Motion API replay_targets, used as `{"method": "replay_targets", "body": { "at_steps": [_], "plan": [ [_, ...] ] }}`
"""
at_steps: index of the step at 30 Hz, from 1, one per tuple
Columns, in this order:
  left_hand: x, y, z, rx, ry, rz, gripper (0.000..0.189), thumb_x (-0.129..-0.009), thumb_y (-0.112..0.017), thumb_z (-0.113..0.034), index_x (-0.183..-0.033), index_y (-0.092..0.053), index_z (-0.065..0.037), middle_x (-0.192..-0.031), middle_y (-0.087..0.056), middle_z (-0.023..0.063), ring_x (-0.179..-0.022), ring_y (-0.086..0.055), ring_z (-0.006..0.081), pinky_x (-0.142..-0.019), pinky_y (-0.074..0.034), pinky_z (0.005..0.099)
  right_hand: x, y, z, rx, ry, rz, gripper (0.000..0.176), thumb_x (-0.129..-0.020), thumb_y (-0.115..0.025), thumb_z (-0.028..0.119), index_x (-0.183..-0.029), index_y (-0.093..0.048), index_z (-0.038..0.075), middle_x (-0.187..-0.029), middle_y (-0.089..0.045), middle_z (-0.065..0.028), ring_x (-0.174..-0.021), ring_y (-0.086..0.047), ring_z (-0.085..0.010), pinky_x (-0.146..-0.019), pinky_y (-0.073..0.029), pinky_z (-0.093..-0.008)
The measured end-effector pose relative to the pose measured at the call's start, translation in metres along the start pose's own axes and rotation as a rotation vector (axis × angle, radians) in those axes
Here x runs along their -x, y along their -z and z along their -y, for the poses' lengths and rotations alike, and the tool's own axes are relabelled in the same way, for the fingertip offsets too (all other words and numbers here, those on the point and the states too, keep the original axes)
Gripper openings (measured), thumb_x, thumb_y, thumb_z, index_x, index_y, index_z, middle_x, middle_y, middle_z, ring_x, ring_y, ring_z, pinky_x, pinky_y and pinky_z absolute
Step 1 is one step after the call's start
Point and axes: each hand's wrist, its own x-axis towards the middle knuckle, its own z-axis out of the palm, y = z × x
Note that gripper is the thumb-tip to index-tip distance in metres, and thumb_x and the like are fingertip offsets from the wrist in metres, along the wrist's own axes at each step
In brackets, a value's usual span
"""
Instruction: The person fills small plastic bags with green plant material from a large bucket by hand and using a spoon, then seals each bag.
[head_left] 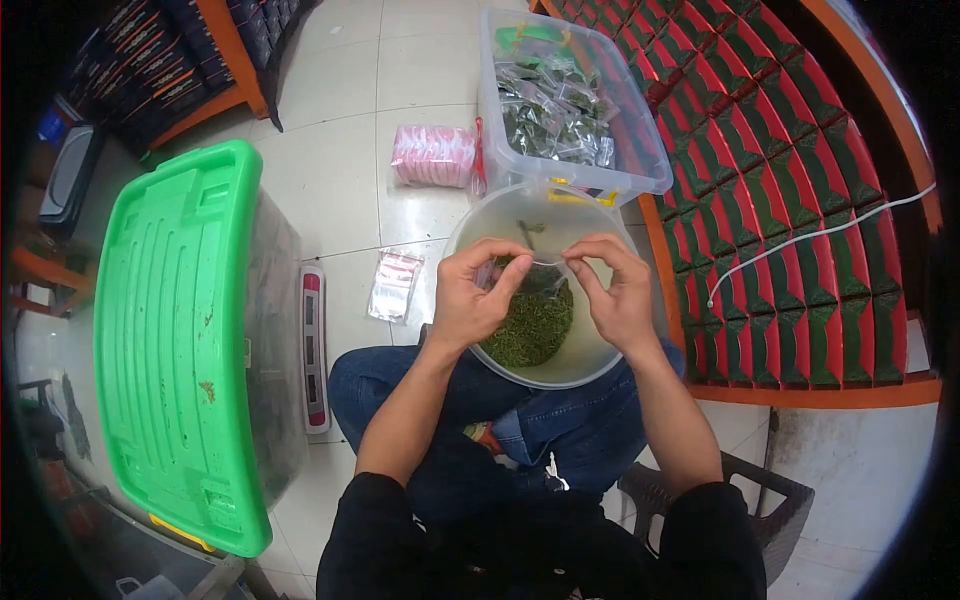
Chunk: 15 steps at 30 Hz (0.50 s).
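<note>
Both hands pinch the top edge of a small clear plastic bag (543,275) over a pale bucket (588,362). My left hand (482,290) grips one top corner between thumb and fingers. At the opposite corner, my right hand (613,290) pinches in the same way. The bag's lower part is hard to separate from the green dried herb (528,332) in the bucket below. Behind the bucket, a clear plastic bin (642,165) holds many small clear bags (550,110) filled with green herb.
Left of me stands a large storage box with a green lid (180,340), beside a red-and-white scale (314,350). A stack of flat bags (395,285) and a pink pack (433,156) lie on the tiled floor. Rows of red-and-green boxes (770,180) fill the right shelf, crossed by a white cable (800,238).
</note>
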Motion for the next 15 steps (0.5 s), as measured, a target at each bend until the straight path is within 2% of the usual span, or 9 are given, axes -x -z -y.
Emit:
{"method": "replay_targets", "body": {
  "at_steps": [1,3,5,7,10,12,13,15],
  "plan": [
    [0.001,-0.001,0.001,0.001,0.000,0.003,0.013,-0.094,-0.075,-0.009,-0.102,-0.070,0.000,-0.086,-0.069,-0.0018,-0.058,-0.050,0.0015,-0.050,-0.037,0.0184,0.003,-0.002,-0.001,-0.223,-0.142,-0.027,0.018,-0.089,-0.072,0.001,-0.106,-0.069,0.007,-0.101,-0.068,-0.0048,-0.095,-0.063,-0.0167,-0.083,-0.042,-0.0294],
    [0.007,-0.001,-0.001,0.029,0.211,-0.005,0.012,-0.099,-0.070,-0.011,-0.102,-0.070,0.000,-0.083,-0.068,-0.0003,-0.057,-0.050,0.0015,-0.049,-0.036,0.0185,0.009,-0.009,-0.010,-0.331,-0.171,-0.063,0.022,-0.091,-0.071,0.000,-0.112,-0.067,0.006,-0.099,-0.069,-0.0034,-0.093,-0.063,-0.0134,-0.080,-0.043,-0.0275],
    [0.008,-0.005,-0.002,0.084,0.273,-0.022,0.013,-0.100,-0.070,-0.013,-0.101,-0.070,0.000,-0.082,-0.068,0.0001,-0.056,-0.050,0.0013,-0.048,-0.036,0.0187,0.012,-0.014,-0.011,-0.446,-0.196,-0.096,0.027,-0.092,-0.070,-0.001,-0.117,-0.065,0.005,-0.097,-0.069,-0.0020,-0.090,-0.062,-0.0102,-0.078,-0.044,-0.0255],
    [0.008,-0.008,-0.002,0.142,0.327,-0.041,0.015,-0.100,-0.070,-0.015,-0.101,-0.070,0.000,-0.081,-0.068,0.0005,-0.055,-0.050,0.0011,-0.047,-0.036,0.0190,0.012,-0.015,-0.008,-0.610,-0.343,-0.074,0.038,-0.090,-0.072,-0.001,-0.126,-0.061,0.004,-0.096,-0.069,-0.0019,-0.087,-0.062,-0.0082,-0.074,-0.045,-0.0235],
    [0.008,-0.012,-0.002,0.179,0.322,-0.069,0.015,-0.099,-0.071,-0.016,-0.100,-0.070,-0.001,-0.079,-0.067,0.0001,-0.053,-0.049,0.0008,-0.044,-0.035,0.0196,0.006,-0.011,0.003,-0.607,-0.398,0.016,0.037,-0.090,-0.073,-0.002,-0.125,-0.063,0.004,-0.094,-0.069,-0.0015,-0.087,-0.062,-0.0066,-0.074,-0.044,-0.0214],
    [0.008,-0.012,-0.006,0.143,0.372,0.057,0.016,-0.100,-0.070,-0.017,-0.099,-0.070,-0.001,-0.077,-0.066,-0.0010,-0.056,-0.051,0.0022,-0.048,-0.040,0.0199,0.005,-0.013,0.000,-0.569,-0.353,0.032,0.037,-0.090,-0.073,-0.002,-0.124,-0.063,0.004,-0.094,-0.069,-0.0011,-0.087,-0.063,-0.0065,-0.074,-0.045,-0.0216],
    [0.008,-0.011,-0.002,0.143,0.370,0.058,0.016,-0.100,-0.070,-0.017,-0.099,-0.070,-0.001,-0.077,-0.066,-0.0010,-0.056,-0.051,0.0022,-0.048,-0.040,0.0199,0.005,-0.015,-0.003,-0.531,-0.308,0.053,0.036,-0.090,-0.074,-0.002,-0.124,-0.063,0.004,-0.094,-0.069,-0.0007,-0.086,-0.063,-0.0064,-0.074,-0.046,-0.0217],
    [0.006,-0.006,0.009,0.094,0.374,0.178,0.020,-0.098,-0.073,-0.015,-0.111,-0.067,-0.001,-0.086,-0.067,0.0020,-0.067,-0.058,0.0058,-0.060,-0.047,0.0221,0.008,-0.010,-0.029,-0.491,-0.350,0.119,0.036,-0.090,-0.073,-0.002,-0.124,-0.063,0.003,-0.096,-0.070,-0.0024,-0.087,-0.064,-0.0066,-0.074,-0.048,-0.0227]
  ]
}}
